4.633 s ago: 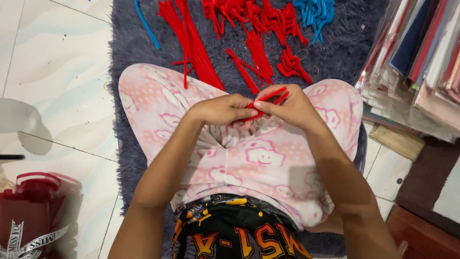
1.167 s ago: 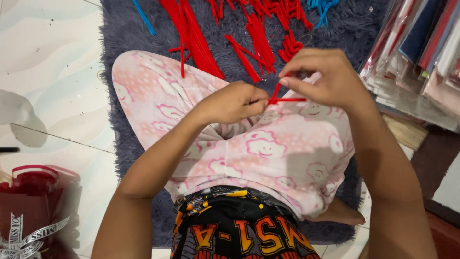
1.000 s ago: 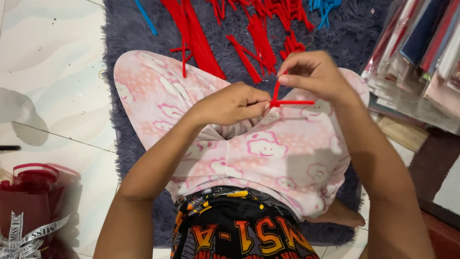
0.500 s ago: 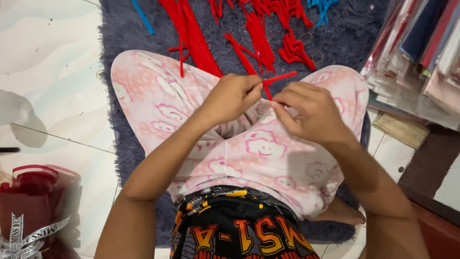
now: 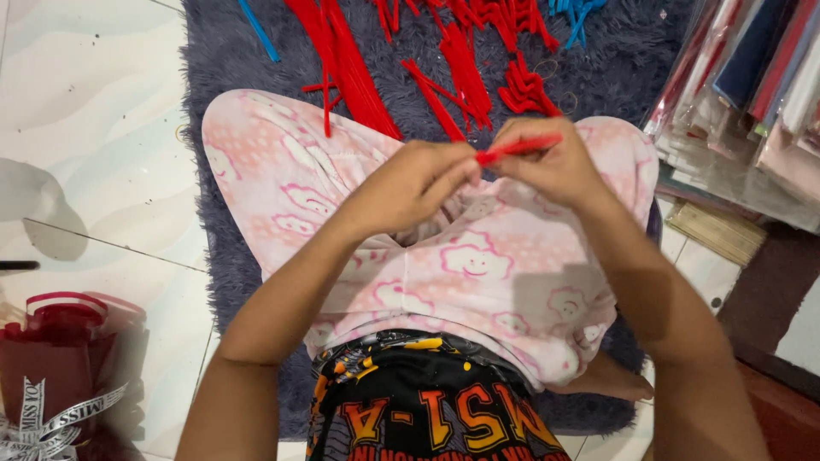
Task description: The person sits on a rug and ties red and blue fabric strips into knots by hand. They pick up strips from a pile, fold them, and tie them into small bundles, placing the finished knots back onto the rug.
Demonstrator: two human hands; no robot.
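From my head view, my left hand (image 5: pixel 410 183) and right hand (image 5: pixel 555 162) both pinch a red pipe cleaner (image 5: pixel 517 148) above my lap, over the grey rug (image 5: pixel 231 60). It looks light, fuzzy and easily bent, so I judge gripping near its ends best; spare red stems (image 5: pixel 350 60) lie ahead.

My right hand (image 5: pixel 559 166) has come back up level with my left hand (image 5: pixel 410 183). The red pipe cleaner (image 5: pixel 517 147) now lies nearly flat between their fingertips, no longer crossed.
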